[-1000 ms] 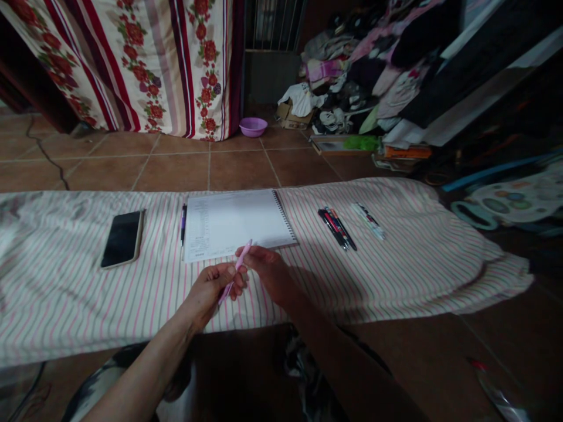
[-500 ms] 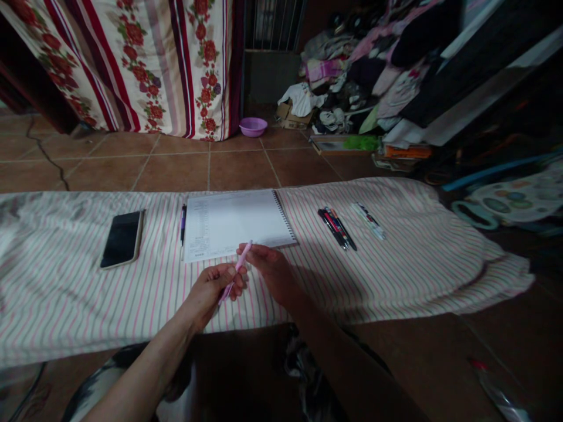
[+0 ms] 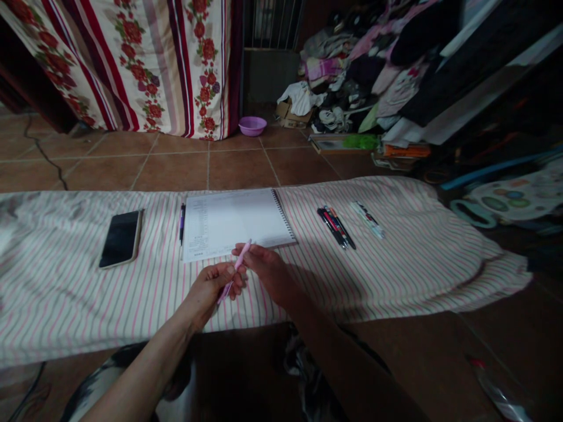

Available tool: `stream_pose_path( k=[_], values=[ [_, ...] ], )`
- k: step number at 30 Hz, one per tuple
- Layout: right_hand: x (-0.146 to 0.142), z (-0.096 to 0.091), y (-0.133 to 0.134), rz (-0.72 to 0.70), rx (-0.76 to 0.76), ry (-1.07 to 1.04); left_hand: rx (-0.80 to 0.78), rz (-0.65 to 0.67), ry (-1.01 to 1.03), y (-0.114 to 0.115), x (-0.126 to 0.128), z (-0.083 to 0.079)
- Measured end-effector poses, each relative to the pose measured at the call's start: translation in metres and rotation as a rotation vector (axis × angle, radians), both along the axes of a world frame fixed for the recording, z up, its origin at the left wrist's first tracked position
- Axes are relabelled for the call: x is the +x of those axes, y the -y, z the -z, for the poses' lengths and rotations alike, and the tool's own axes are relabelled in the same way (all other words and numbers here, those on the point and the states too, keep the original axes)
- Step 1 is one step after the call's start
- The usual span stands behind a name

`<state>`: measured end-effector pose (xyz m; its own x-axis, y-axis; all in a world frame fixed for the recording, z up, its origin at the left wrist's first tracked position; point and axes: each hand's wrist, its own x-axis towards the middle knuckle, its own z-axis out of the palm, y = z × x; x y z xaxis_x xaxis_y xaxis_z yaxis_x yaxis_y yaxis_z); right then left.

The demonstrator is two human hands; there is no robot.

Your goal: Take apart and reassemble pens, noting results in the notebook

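Observation:
Between my two hands a pink pen [image 3: 240, 259] slants up and to the right. My left hand [image 3: 219, 285] is closed around its lower part. At the upper end, the fingers of my right hand [image 3: 266, 267] are closed on the pen. Just beyond my hands lies a spiral notebook [image 3: 240, 217], open to a mostly blank white page with small print along its left and near edges. A dark pen with a purple part [image 3: 182, 224] rests along the notebook's left side.
A phone [image 3: 121, 239] lies at the left on the striped cloth [image 3: 153, 305]. Several dark and red pens [image 3: 336, 227] and some white pens [image 3: 368, 220] lie to the right. On the tiled floor beyond are a purple bowl [image 3: 252, 126] and heaped clothes [image 3: 334, 76].
My right hand has shifted slightly left along the pen's upper end, its fingers closing in on it. My left hand keeps its grip almost unmoved.

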<state>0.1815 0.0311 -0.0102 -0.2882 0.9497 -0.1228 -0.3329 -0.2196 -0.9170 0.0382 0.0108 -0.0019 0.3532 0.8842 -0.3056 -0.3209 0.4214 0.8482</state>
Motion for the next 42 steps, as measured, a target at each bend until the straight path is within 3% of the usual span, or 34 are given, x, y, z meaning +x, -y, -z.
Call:
stream_pose_path(
  k=[12, 18, 26, 33, 42],
  values=[
    [-0.0014, 0.0054, -0.0009, -0.052, -0.018, 0.019, 0.010, 0.017, -0.041, 0.0005, 0.0008, -0.0016],
    [-0.0008, 0.0035, -0.0026, 0.118, -0.011, 0.011, -0.021, -0.016, -0.041, -0.0012, 0.0004, -0.0025],
    [-0.0019, 0.0081, -0.0027, 0.206, 0.052, 0.190, -0.018, -0.011, -0.043, 0.0005, 0.0019, -0.0010],
    [-0.0003, 0.0018, -0.0020, 0.079, -0.001, 0.046, -0.019, -0.024, -0.041, -0.0010, 0.0009, -0.0035],
    [-0.0004, 0.0059, -0.0019, 0.110, 0.021, 0.080, -0.012, -0.016, -0.059, -0.0011, 0.0024, -0.0029]
  ],
)
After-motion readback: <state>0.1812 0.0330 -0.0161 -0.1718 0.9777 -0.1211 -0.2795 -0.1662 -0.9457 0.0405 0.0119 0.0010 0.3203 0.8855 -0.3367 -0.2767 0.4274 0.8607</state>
